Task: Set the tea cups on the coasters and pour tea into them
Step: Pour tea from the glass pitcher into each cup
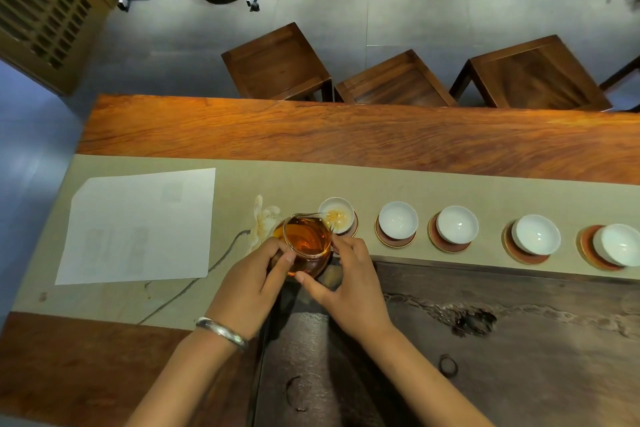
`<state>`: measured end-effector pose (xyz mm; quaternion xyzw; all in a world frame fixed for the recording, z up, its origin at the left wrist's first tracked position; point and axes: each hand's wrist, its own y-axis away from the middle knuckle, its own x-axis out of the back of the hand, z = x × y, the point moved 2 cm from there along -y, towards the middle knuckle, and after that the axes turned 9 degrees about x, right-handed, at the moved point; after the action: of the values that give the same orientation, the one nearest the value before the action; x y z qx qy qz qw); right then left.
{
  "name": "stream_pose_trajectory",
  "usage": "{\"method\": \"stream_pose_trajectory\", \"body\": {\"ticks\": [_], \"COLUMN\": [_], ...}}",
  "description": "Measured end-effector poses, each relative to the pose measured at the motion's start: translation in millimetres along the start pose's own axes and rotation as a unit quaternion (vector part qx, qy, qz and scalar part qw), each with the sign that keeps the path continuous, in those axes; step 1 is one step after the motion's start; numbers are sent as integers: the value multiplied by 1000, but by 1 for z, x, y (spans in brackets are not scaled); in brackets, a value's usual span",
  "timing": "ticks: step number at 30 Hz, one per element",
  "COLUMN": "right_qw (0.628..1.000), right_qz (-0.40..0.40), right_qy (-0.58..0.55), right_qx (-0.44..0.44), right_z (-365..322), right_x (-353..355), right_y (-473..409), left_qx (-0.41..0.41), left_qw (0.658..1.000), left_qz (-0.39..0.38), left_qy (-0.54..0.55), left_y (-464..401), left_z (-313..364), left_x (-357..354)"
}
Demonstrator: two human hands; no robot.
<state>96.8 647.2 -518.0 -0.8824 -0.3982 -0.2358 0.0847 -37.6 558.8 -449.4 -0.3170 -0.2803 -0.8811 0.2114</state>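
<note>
A glass pitcher (304, 240) of amber tea is tilted toward the leftmost white cup (336, 215). A thin stream runs from its spout into that cup, which holds a little tea. My left hand (251, 282) grips the pitcher's left side, and my right hand (346, 282) holds its right side and base. Several more white cups, such as cup (398, 220) and cup (457, 224), sit empty on round brown coasters (393, 243) in a row to the right along the beige runner (277, 180).
A white paper sheet (138, 225) lies on the runner at the left. A dark wooden tea tray (485, 340) spans the near right. Three wooden stools (277, 62) stand beyond the table's far edge.
</note>
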Motion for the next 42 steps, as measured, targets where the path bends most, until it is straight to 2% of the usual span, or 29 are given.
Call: {"method": "stream_pose_trajectory", "body": {"ticks": [42], "right_qw": [1000], "right_qz": [7], "right_qy": [-8], "right_qx": [-4], "right_z": [-3], "right_x": [1], "right_y": [-1], "left_qx": [17], "left_qw": [1000], "left_qz": [-9], "left_qy": [-9], "left_y": [-1], "left_z": [6], "left_x": [2]}}
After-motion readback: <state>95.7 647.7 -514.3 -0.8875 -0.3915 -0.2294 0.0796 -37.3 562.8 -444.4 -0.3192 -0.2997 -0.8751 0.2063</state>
